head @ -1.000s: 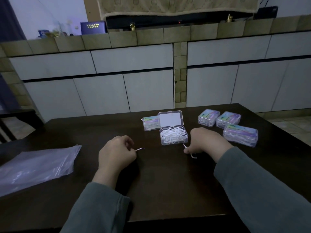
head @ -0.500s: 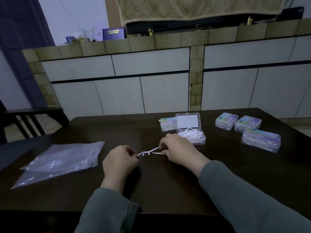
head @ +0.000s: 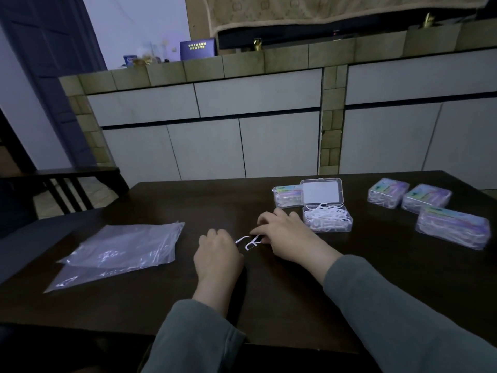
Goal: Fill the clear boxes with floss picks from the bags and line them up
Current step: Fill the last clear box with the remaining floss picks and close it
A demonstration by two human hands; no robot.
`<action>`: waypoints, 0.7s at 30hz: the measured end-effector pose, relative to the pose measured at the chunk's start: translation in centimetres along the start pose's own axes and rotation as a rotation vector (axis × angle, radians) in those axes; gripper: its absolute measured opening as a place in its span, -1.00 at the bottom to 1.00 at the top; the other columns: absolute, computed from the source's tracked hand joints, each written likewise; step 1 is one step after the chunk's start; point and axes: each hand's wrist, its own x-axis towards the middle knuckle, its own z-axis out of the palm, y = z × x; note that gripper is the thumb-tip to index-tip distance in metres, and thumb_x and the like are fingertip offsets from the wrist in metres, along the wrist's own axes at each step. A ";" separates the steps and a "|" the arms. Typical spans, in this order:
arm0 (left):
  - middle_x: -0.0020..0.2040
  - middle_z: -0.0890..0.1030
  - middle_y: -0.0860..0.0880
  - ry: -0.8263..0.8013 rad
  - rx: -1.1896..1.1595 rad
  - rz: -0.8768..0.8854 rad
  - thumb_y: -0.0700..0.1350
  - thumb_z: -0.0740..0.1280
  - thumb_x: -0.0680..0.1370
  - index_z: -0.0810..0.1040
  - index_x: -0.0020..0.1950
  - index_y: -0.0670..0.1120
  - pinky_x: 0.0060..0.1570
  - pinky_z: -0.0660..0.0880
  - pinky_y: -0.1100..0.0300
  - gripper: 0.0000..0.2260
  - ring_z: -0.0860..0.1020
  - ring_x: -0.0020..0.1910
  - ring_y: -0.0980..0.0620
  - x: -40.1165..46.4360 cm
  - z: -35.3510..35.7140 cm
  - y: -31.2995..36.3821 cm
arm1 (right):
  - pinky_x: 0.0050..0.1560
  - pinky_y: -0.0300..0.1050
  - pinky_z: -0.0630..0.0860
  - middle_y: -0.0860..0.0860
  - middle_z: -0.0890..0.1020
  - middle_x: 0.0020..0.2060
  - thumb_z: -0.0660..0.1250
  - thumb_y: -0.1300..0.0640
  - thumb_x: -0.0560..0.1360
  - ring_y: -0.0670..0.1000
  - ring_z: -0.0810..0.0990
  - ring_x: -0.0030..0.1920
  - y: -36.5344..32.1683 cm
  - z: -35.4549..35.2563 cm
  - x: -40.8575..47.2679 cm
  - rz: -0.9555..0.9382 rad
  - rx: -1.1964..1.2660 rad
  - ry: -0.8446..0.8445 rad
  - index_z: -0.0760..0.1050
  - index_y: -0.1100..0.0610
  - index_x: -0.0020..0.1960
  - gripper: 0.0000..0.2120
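Fingers of the right hand [head: 289, 235] and curled left hand [head: 216, 249] now pinch the same floss picks [head: 248, 241] between them, having met since a second ago, beside the open clear box [head: 326, 220], nearly full.

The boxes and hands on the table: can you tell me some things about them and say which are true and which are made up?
1. One clear box has its lid up and white floss picks inside. True.
2. Three closed boxes sit at the right of the table. True.
3. The plastic bags lie to the right of the hands. False: they lie flat on the left.
4. Both hands are resting with nothing in them. False: the left hand and right hand hold floss picks between them.
5. The open box stands on top of a closed box. False: it stands on the table, with a closed box behind it.
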 end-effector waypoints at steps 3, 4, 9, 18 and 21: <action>0.22 0.46 -0.07 0.006 -0.032 -0.023 -0.08 0.28 0.55 0.47 0.22 -0.09 0.07 0.42 0.12 -0.75 0.40 0.24 -0.07 0.1 -0.2 -0.2 | 0.14 0.00 0.26 -0.12 0.51 0.21 0.30 0.03 0.57 0.01 0.34 0.23 0.1 -1.1 0.5 0.076 0.056 -0.023 0.60 -0.09 0.12 -0.83; 0.22 0.47 -0.07 0.012 -0.045 -0.024 -0.09 0.27 0.56 0.47 0.21 -0.09 0.06 0.42 0.12 -0.76 0.40 0.23 -0.07 0.1 -0.2 -0.2 | 0.15 0.00 0.26 -0.10 0.54 0.18 0.32 0.01 0.55 0.02 0.35 0.23 0.1 -1.4 0.6 0.121 0.060 -0.046 0.61 -0.07 0.07 -0.86; 0.15 0.49 -0.04 0.070 -0.118 0.020 -0.13 0.21 0.59 0.47 0.17 -0.07 -0.05 0.35 0.16 -0.83 0.42 0.18 -0.05 0.0 -0.4 0.3 | 0.19 0.09 0.30 0.12 0.44 0.27 0.15 0.13 0.61 0.14 0.34 0.28 -1.3 -1.5 0.1 0.173 -0.333 -0.226 0.44 0.13 0.33 -0.68; 0.01 0.46 0.04 0.141 -0.246 0.043 -0.10 0.18 0.63 0.47 0.08 -0.01 -0.12 0.29 0.21 -0.90 0.39 0.05 0.04 0.5 -0.3 0.9 | 0.27 0.13 0.25 0.17 0.44 0.30 0.04 0.10 0.62 0.15 0.38 0.27 -1.3 -1.0 -0.6 0.207 -0.438 -0.244 0.35 0.20 0.38 -0.62; -0.01 0.47 0.05 0.146 -0.366 0.051 -0.09 0.18 0.63 0.45 0.02 0.01 -0.12 0.30 0.21 -0.93 0.38 -0.01 0.08 1.1 -0.4 2.0 | 0.31 0.15 0.22 0.14 0.46 0.28 0.10 0.12 0.60 0.13 0.38 0.27 0.4 -3.0 -1.1 0.228 -0.321 -0.158 0.38 0.18 0.34 -0.66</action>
